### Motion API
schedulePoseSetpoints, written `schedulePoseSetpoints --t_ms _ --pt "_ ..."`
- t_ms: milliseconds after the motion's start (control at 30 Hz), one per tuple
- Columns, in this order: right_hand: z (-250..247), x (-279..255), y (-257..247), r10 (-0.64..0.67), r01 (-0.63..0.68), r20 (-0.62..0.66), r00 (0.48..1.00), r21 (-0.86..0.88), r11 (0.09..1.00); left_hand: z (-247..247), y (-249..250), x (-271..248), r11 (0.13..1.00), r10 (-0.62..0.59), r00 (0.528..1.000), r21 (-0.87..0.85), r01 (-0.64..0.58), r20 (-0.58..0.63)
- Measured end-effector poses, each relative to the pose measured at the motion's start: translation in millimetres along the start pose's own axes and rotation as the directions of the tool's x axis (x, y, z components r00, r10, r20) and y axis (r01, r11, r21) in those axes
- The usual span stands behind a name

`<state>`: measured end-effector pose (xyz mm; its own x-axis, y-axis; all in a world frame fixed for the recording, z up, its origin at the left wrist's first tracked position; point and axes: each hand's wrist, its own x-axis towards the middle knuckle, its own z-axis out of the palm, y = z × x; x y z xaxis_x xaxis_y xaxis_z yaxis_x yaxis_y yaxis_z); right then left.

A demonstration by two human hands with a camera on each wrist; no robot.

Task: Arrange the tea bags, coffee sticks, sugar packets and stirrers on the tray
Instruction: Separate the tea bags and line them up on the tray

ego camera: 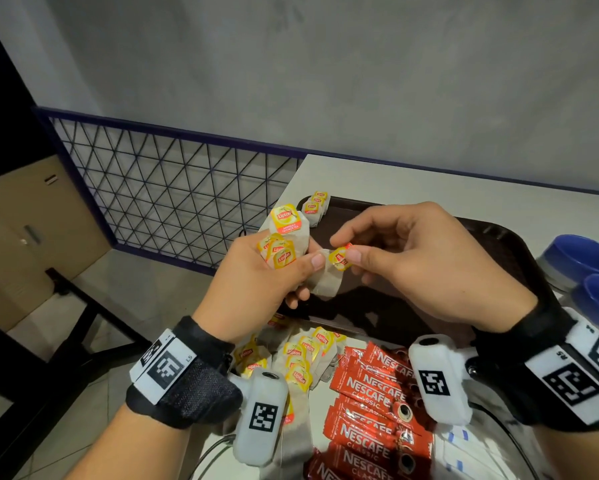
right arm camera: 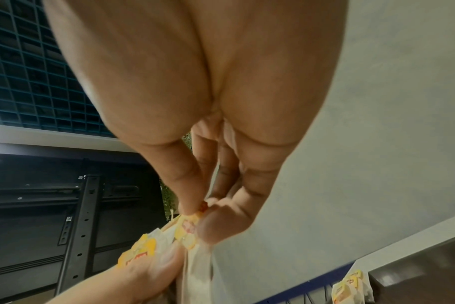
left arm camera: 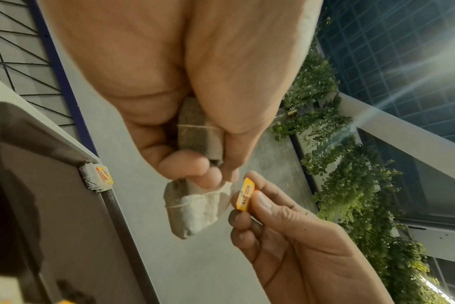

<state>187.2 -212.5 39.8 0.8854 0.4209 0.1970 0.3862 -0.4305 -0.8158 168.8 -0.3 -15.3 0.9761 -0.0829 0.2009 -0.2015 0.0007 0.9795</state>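
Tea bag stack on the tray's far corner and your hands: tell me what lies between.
Only bare tray separates the tea bag stack from the hands, per the head view.

Head view looks down; wrist views look close along palms, sharing the pinched tag (left arm camera: 245,195).

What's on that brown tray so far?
A small stack of tea bags sits in the far left corner of the brown tray. The hands, held over its middle, hide part of it, so I cannot vouch for more.
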Motion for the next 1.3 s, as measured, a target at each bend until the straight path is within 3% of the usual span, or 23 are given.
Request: schedulePoseSetpoints --t_ms 267,567,833,1033,1300 --pt "1 2 1 -0.085 0.087 -0.087 0.993 0.017 0.996 5 -3 -2 1.000 -0.020 0.999 -0.001 0.020 0.037" --pt "-1 2 3 -0.014 0.008 -0.086 0.996 -0.070 0.998 3 -3 -2 1.000 0.015 0.996 0.015 -0.016 0.086" --pt "3 3 2 0.050 -0.055 -0.043 0.998 -0.114 0.992 3 -3 -1 0.998 0.027 0.999 -0.051 -0.025 0.039" --pt "1 -1 -5 -0.003 -0.006 -0.090 0.996 -0.093 0.996 2 -4 1 0.998 0.060 0.998 -0.033 -0.060 -0.008" --pt "5 -3 -6 -0.020 0.012 -0.059 0.998 -0.138 0.990 2 -3 -1 0.993 0.119 0.993 -0.005 -0.119 0.010"
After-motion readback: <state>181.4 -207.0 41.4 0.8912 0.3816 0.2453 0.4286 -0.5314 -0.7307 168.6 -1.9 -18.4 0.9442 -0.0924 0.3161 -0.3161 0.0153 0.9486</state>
